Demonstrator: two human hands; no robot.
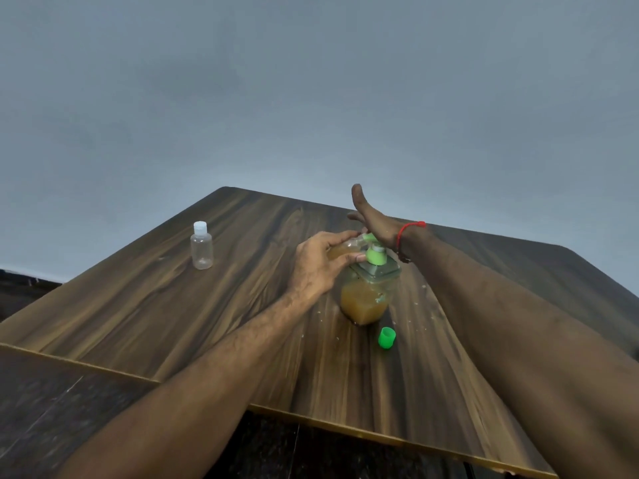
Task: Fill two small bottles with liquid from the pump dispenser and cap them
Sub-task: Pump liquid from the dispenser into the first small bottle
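Observation:
A clear pump dispenser with amber liquid and a green pump head stands mid-table. My left hand holds a small clear bottle, tilted, part-filled with amber liquid, its mouth at the pump's spout. My right hand lies flat on top of the pump head with the palm down, fingers spread and thumb raised. A loose green cap stands on the table just in front of the dispenser. A second small clear bottle, looking empty and closed with a white cap, stands upright to the far left.
The wooden table has a light-edged front rim and small white specks around the dispenser. A dark floor lies below the front edge. A plain grey wall fills the background.

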